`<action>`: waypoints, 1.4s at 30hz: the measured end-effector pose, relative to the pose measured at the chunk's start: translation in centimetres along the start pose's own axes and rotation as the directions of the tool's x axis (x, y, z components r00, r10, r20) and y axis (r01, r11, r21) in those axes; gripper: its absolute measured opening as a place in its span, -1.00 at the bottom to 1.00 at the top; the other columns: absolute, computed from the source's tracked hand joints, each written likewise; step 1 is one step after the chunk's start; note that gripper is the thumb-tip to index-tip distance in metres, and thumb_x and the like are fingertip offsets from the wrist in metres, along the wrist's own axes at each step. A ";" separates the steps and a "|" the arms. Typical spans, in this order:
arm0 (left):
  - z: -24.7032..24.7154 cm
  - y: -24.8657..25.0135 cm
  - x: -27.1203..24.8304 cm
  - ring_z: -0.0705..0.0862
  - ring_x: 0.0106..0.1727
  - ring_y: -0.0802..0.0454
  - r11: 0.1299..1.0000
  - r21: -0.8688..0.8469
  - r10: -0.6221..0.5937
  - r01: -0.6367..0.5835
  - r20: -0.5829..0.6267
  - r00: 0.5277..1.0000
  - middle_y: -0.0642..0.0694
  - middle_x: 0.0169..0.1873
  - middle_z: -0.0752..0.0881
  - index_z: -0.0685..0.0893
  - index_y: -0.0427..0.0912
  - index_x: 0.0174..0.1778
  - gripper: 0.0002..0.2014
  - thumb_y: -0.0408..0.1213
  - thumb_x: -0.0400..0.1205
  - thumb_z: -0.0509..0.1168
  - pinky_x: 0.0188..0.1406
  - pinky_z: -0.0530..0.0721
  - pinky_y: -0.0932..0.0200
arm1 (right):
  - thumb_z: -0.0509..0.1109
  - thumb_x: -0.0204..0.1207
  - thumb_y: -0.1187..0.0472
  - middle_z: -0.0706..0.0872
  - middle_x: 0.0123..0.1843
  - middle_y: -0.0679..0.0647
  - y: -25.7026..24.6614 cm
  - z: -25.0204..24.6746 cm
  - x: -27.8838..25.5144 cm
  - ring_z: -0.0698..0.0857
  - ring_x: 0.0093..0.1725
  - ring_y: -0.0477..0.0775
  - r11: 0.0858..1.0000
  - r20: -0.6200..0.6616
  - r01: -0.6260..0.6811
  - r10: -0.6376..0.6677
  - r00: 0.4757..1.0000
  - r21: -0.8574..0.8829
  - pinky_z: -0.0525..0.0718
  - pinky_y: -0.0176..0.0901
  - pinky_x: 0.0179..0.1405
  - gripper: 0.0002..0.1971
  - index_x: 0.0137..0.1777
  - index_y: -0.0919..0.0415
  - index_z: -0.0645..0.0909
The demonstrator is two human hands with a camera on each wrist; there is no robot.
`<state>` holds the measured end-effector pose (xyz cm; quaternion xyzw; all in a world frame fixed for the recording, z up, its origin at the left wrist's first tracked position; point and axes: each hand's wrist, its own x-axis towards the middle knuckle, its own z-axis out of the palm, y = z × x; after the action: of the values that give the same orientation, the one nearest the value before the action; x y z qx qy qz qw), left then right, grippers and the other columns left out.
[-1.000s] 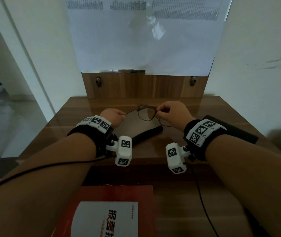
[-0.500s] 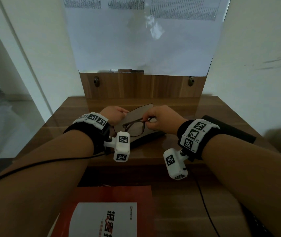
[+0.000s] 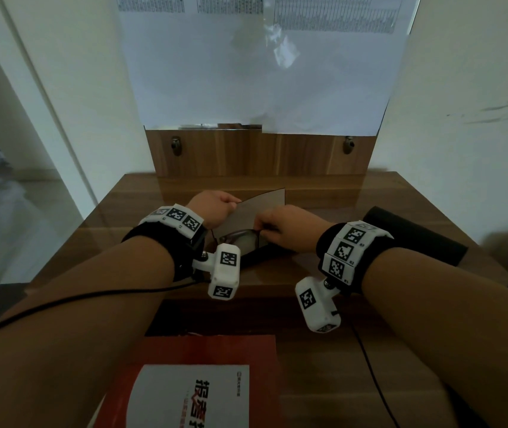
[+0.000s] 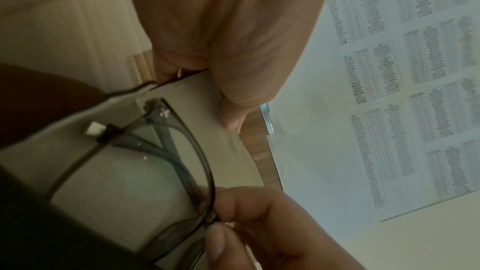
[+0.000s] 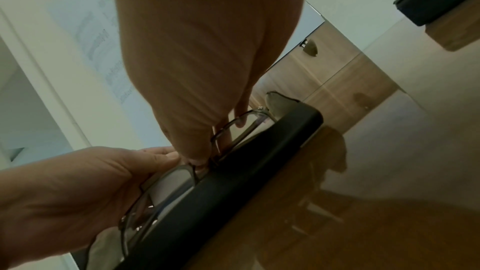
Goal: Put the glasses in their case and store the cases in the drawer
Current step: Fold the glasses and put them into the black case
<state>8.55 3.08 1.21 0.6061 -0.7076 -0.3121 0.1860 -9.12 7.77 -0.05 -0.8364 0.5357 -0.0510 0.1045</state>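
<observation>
A black glasses case (image 3: 265, 253) lies open mid-desk, its grey lining (image 4: 124, 171) showing. My left hand (image 3: 235, 203) pinches the edge of the raised flap (image 3: 266, 202) and holds it up. My right hand (image 3: 258, 231) pinches the folded dark-framed glasses (image 3: 240, 239) at the bridge and holds them low inside the open case. The left wrist view shows the frame (image 4: 182, 141) against the lining, with my right fingertips (image 4: 223, 237) on the bridge. A second black case (image 3: 416, 239) lies shut on the desk behind my right wrist.
The wooden desk (image 3: 141, 205) ends at a back panel with two metal knobs (image 3: 176, 146), under paper sheets on the wall. A red and white booklet (image 3: 191, 390) lies on a lower wooden surface in front of the desk edge. Cables run from both wrists.
My left hand has lifted the case flap from flat to upright. My right hand has brought the glasses down from above the case's far end into the open case.
</observation>
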 end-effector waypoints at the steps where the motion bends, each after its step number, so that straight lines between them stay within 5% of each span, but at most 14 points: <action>1: 0.1 0.0 0.0 0.68 0.22 -0.09 1.000 0.016 0.008 -0.007 -0.008 1.000 -0.15 0.20 0.72 0.70 -0.05 0.28 -0.72 -0.20 0.72 0.17 0.28 0.63 0.03 | 0.23 0.64 0.15 0.75 0.11 0.12 0.0 0.0 0.0 0.70 0.08 0.13 1.000 0.005 -0.004 0.004 1.000 -0.013 0.67 0.06 0.14 -0.76 0.26 0.10 0.59; 9: 0.4 0.0 -0.2 0.64 0.26 -0.03 0.996 0.078 0.052 -0.050 -0.023 0.998 -0.12 0.26 0.70 0.68 -0.06 0.31 -0.71 -0.21 0.72 0.17 0.13 0.50 0.20 | 0.23 0.66 0.15 0.76 0.19 0.11 0.4 0.4 -0.1 0.69 0.18 0.12 0.999 -0.016 -0.032 0.032 0.999 0.002 0.62 -0.05 0.15 -0.73 0.29 0.10 0.61; 14: 0.6 -0.1 -0.4 0.64 0.29 -0.03 0.993 0.098 0.075 -0.073 -0.024 0.997 -0.11 0.27 0.70 0.69 -0.06 0.30 -0.71 -0.23 0.72 0.18 0.30 0.57 0.10 | 0.29 0.63 0.10 0.73 0.28 0.02 0.8 0.0 -0.3 0.66 0.28 0.03 0.996 -0.076 -0.049 0.054 0.996 0.073 0.61 -0.03 0.30 -0.72 0.31 0.06 0.63; 18: 0.8 0.0 -0.7 0.65 0.27 -0.02 0.989 0.121 0.091 -0.087 -0.028 0.995 -0.11 0.25 0.71 0.68 -0.07 0.30 -0.72 -0.25 0.72 0.18 0.22 0.57 0.12 | 0.42 0.54 0.04 0.68 0.16 -0.02 1.5 -0.9 -0.7 0.63 0.20 -0.01 0.991 -0.149 -0.075 0.091 0.985 0.108 0.59 -0.11 0.24 -0.75 0.17 0.08 0.66; 24: 1.1 0.4 -1.4 0.65 0.25 -0.04 0.984 0.152 0.099 -0.096 -0.012 0.995 -0.13 0.27 0.69 0.65 -0.08 0.33 -0.70 -0.27 0.72 0.16 0.05 0.52 0.20 | 0.50 0.47 0.06 0.55 0.12 0.04 3.0 -0.1 -1.7 0.55 0.03 -0.04 0.931 -0.412 -0.137 0.278 0.868 0.339 0.55 -0.19 0.06 -0.64 0.21 0.11 0.53; 29: 1.4 0.7 -2.1 0.59 0.04 0.06 0.988 0.121 0.094 -0.093 0.002 0.996 -0.11 0.17 0.68 0.62 -0.08 0.29 -0.73 -0.27 0.71 0.16 -0.05 0.50 0.18 | 0.36 0.60 0.09 0.57 0.38 0.14 3.4 -0.1 -2.2 0.60 0.25 0.09 0.886 -0.317 -0.225 0.367 0.875 0.406 0.48 -0.21 0.12 -0.60 0.43 0.06 0.50; 34: 1.7 0.3 -3.1 0.62 0.00 0.09 0.987 0.104 0.123 -0.125 0.030 0.992 -0.06 0.10 0.71 0.59 -0.08 0.22 -0.79 -0.23 0.68 0.24 -0.29 0.51 0.34 | 0.30 0.64 0.13 0.69 0.33 0.10 3.3 0.1 -2.6 0.63 0.30 0.08 0.850 -0.242 -0.288 0.422 0.874 0.442 0.51 -0.21 0.11 -0.67 0.39 0.08 0.55; 42: 2.4 0.1 -4.2 0.61 0.02 0.05 0.988 0.079 0.123 -0.133 0.115 0.986 0.01 0.13 0.58 0.50 0.02 0.14 -0.84 -0.17 0.67 0.27 -0.27 0.53 0.30 | 0.34 0.61 0.17 0.71 0.25 0.10 2.8 0.8 -3.1 0.65 0.23 0.10 0.847 -0.258 -0.333 0.460 0.849 0.414 0.52 -0.18 0.08 -0.77 0.24 0.13 0.63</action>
<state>7.81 7.68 0.01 0.5488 -0.7671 -0.3012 0.1402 -12.77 9.53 -1.41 -0.6497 0.6910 -0.2702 0.1654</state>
